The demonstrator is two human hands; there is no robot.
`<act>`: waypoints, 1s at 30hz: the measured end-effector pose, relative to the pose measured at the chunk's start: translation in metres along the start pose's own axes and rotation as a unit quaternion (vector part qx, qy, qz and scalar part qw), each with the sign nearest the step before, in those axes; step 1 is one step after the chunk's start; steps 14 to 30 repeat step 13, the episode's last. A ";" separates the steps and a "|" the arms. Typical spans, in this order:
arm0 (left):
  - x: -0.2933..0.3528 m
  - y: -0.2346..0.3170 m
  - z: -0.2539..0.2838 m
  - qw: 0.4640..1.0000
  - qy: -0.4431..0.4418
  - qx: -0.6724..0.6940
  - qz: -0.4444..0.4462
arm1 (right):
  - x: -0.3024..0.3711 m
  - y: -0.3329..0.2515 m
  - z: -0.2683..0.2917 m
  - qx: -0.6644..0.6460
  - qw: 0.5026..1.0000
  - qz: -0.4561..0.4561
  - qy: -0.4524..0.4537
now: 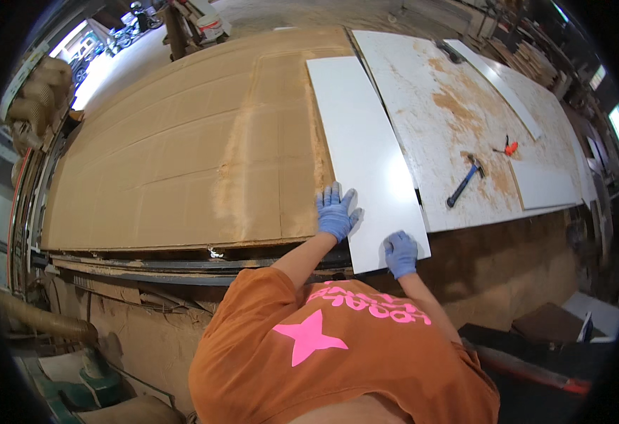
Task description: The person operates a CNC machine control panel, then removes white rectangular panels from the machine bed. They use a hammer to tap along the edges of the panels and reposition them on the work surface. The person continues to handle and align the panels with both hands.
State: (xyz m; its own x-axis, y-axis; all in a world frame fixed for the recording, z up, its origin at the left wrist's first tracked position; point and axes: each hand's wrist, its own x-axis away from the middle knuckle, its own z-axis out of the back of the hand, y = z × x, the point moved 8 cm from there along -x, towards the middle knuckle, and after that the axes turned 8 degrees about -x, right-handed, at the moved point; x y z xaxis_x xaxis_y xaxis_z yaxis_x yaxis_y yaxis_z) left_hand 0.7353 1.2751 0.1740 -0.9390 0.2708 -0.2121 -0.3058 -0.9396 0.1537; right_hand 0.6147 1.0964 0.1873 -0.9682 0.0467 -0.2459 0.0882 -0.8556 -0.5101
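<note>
A long white board (367,134) lies lengthwise away from me, its near end close to my body. My left hand (335,213), in a blue-grey glove, rests with fingers spread at the board's left edge. Its thumb reaches over the white surface. On the board's near end lies my right hand (401,253), gloved alike, its fingers on the surface and slightly bent. Left of the board is a large brown sheet (161,155) with a sawdust streak along it.
On the white tabletop (408,78) at right lie a blue-handled hammer (463,185), an orange-red tool (510,148), a long white strip (497,88) and a smaller white panel (544,185). A dark gap runs beside the board. Ribbed hoses (37,99) are at far left.
</note>
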 end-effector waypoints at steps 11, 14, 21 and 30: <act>0.004 0.004 0.000 1.000 -0.006 -0.009 -0.014 | 0.002 -0.007 0.004 0.033 0.998 0.045 0.030; 0.006 0.004 -0.003 1.000 -0.006 -0.011 -0.017 | 0.005 -0.001 0.002 0.020 1.000 0.016 0.012; 0.006 0.004 -0.003 1.000 -0.006 -0.011 -0.017 | 0.005 -0.001 0.002 0.020 1.000 0.016 0.012; 0.006 0.004 -0.003 1.000 -0.006 -0.011 -0.017 | 0.005 -0.001 0.002 0.020 1.000 0.016 0.012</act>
